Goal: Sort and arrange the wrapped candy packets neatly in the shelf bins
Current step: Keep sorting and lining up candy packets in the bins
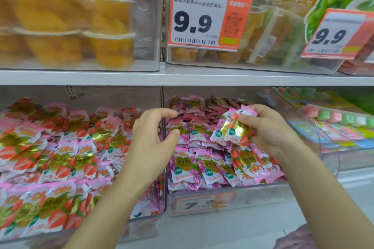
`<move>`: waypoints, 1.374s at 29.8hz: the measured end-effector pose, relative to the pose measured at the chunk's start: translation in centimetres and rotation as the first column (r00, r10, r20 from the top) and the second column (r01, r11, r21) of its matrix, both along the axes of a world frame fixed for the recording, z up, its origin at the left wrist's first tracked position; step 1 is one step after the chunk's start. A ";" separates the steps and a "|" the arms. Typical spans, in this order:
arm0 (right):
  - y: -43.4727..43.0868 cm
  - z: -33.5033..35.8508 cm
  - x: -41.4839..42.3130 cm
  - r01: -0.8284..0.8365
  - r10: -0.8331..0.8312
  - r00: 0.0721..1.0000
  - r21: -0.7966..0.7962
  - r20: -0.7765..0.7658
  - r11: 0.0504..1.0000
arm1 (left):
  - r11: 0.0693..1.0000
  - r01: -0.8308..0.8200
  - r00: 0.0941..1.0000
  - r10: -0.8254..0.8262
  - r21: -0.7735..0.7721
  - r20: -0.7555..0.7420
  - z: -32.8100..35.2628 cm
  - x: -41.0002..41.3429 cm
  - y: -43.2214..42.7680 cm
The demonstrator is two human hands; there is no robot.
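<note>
A shop shelf fills the view: a white shelf board (182, 79) runs across the middle, with clear bins of orange fruit cups (110, 46) above it and two orange price tags (208, 18) reading 9.9. Below the board sit two clear bins side by side. The left bin (164, 198) is packed with strawberry-print candy packets (60, 159) in rough rows; the middle bin (228, 192) holds mostly purple-flower packets (184, 168), with a few strawberry ones mixed in near its right side. Further right, a third bin holds small pastel sweets (344, 119). The step in hand appears to be sorting: pulling stray strawberry packets out of the purple bin. The right hand (269, 131) is raised over the middle bin, fingers closed around a small bunch of strawberry packets (234, 129). The left hand (153, 135) hovers above the divider between the two bins, fingers loosely curled and holding nothing. The next move likely calls for carrying the bunch leftward across the divider and laying it flat among the matching rows.
</note>
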State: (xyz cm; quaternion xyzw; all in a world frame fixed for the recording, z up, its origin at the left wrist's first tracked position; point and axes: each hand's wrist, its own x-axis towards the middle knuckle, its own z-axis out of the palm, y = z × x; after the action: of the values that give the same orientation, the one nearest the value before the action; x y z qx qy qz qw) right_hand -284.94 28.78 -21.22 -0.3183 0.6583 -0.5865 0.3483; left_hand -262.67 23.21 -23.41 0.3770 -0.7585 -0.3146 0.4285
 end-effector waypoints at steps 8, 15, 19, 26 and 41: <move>-5.0 0.5 2.2 -0.145 0.156 0.951 0.063 -0.265 0.987 | 0.999 -0.006 0.998 0.009 -0.047 0.059 -0.6 -0.1 -0.2; -3.8 -0.9 0.2 -0.072 0.087 0.979 0.084 -0.187 0.994 | 0.995 -0.015 0.994 0.026 -0.100 0.108 -0.7 -0.2 -0.3; -2.8 -1.0 -1.4 -0.045 0.072 0.972 0.122 -0.224 0.991 | 0.993 -0.012 0.994 0.025 -0.120 0.102 -0.5 -0.5 -0.1; -4.4 -3.5 1.2 0.090 0.045 0.549 0.113 -0.834 0.990 | 0.993 -0.017 0.995 0.029 -0.115 0.098 -0.7 -0.3 0.0; -0.6 -4.1 3.9 -0.243 0.549 0.346 0.493 -0.761 0.835 | 0.986 -0.018 0.993 0.037 -0.164 0.110 -0.9 -0.4 -0.1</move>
State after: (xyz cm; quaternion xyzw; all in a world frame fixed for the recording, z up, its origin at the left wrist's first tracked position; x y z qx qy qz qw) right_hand -281.07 28.17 -25.36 -0.6699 0.7197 -0.1257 0.1322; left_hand -263.11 23.15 -24.29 0.3684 -0.7993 -0.2241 0.4185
